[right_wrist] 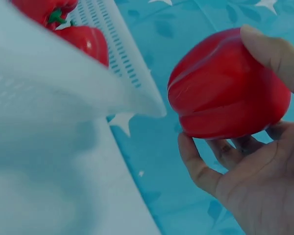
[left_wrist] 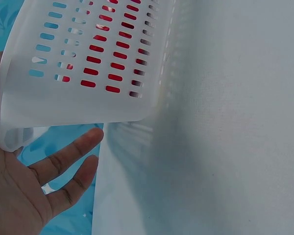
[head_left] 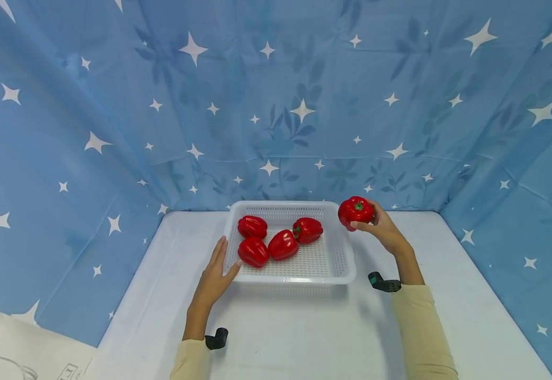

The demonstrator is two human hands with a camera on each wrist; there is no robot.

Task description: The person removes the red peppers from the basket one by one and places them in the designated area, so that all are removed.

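Head view: one red pepper (head_left: 354,211) is gripped by curled fingers of the right hand (head_left: 386,231), near the white basket's (head_left: 291,280) far right corner; four other peppers (head_left: 283,245) are contained inside; the basket's left side is touched by the left hand (head_left: 213,281), fingers straight and spread.

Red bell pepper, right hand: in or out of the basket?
Out. The right hand holds the glossy red bell pepper outside the white perforated plastic basket; right-wrist view shows blue star-print backdrop between.
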